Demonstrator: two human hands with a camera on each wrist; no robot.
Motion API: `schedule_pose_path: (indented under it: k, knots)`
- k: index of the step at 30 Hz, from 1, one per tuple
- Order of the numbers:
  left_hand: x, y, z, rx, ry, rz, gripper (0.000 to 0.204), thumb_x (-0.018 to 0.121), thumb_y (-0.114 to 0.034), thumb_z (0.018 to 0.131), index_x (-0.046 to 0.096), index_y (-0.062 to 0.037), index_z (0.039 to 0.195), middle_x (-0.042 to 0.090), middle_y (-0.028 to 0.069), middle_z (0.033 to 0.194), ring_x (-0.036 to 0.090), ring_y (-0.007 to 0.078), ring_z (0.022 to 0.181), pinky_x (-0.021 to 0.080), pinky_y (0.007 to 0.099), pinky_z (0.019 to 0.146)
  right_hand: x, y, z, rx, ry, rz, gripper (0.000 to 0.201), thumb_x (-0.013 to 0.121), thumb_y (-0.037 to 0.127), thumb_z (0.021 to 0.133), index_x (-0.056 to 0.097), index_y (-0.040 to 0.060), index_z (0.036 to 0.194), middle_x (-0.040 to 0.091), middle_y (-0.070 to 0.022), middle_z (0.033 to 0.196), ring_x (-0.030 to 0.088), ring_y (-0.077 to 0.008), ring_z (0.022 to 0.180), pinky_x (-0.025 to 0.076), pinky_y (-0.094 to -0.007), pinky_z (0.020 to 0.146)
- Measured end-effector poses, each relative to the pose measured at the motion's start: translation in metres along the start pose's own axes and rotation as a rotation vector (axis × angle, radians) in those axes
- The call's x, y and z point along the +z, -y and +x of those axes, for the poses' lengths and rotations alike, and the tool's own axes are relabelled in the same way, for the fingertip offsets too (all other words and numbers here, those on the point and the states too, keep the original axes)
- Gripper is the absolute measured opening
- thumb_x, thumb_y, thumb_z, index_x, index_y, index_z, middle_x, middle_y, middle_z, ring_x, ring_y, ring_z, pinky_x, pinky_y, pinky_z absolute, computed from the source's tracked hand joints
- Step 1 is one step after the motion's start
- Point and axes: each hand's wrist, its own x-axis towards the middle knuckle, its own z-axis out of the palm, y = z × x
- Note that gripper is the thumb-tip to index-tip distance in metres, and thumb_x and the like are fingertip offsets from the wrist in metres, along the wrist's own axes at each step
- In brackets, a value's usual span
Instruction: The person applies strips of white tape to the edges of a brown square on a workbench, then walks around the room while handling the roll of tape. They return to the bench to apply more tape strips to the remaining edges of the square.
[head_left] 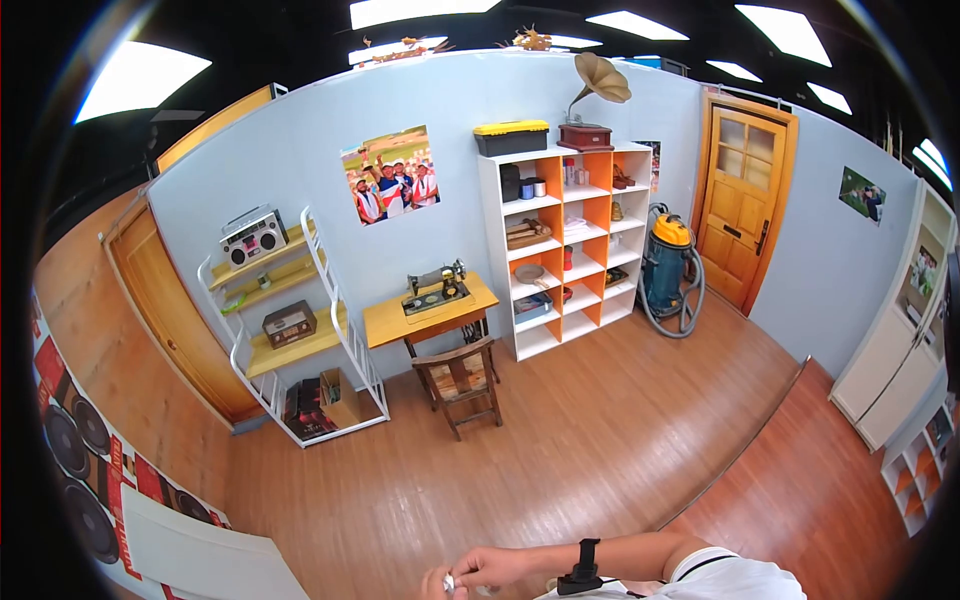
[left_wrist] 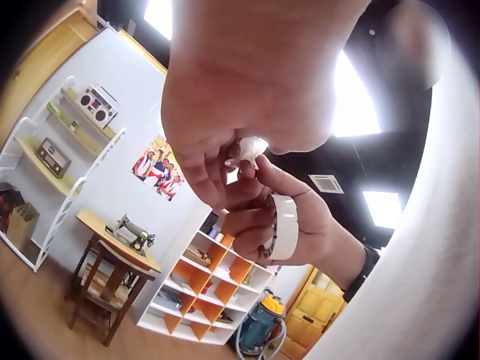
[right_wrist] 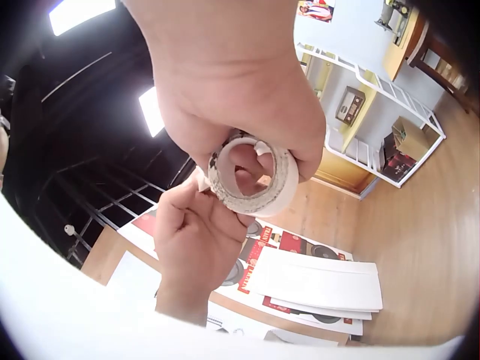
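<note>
Fingers (right_wrist: 300, 154) of my right hand (right_wrist: 225, 82) curl around one tape roll (right_wrist: 251, 180), its hole facing the wrist camera; my left hand (right_wrist: 191, 225) pinches its loose end (left_wrist: 247, 150).

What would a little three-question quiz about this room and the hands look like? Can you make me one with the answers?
1. True or false: the right hand holds a roll of white tape.
2. What is the left hand doing? A) resting on the wooden chair B) pinching at the tape roll's edge C) opening the door
3. Fill the gap: on the small yellow table stands a sewing ______.

Key: 1 true. 2 B. 3 machine.
</note>
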Motion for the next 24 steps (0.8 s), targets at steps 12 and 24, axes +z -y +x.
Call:
schedule_pose_path:
  k: [12, 24]
  knots:
    - [-0.04, 0.027, -0.022, -0.507, -0.336, -0.532, 0.018, 0.046, -0.015, 0.101, 0.057, -0.0018, 0.096, 0.049, -0.0009, 0.066, 0.046, 0.0084, 0.058, 0.041, 0.0271, 0.054, -0.017, 0.014, -0.008, 0.079, -0.149, 0.039, 0.019, 0.055, 0.014, 0.097, 0.064, 0.0044, 0.111, 0.061, 0.0011, 0.09, 0.056, -0.0071, 0.083, 0.047, -0.024, 0.072]
    - [-0.085, 0.111, -0.114, -0.713, -0.282, -0.446, 0.028, 0.047, -0.018, 0.101, 0.062, -0.0023, 0.084, 0.051, -0.0016, 0.065, 0.046, 0.008, 0.057, 0.039, 0.0271, 0.052, 0.029, -0.001, 0.058, 0.152, -0.003, 0.346, 0.015, 0.055, 0.008, 0.097, 0.064, 0.0021, 0.107, 0.061, -0.0008, 0.091, 0.055, -0.0094, 0.085, 0.044, -0.0246, 0.078]
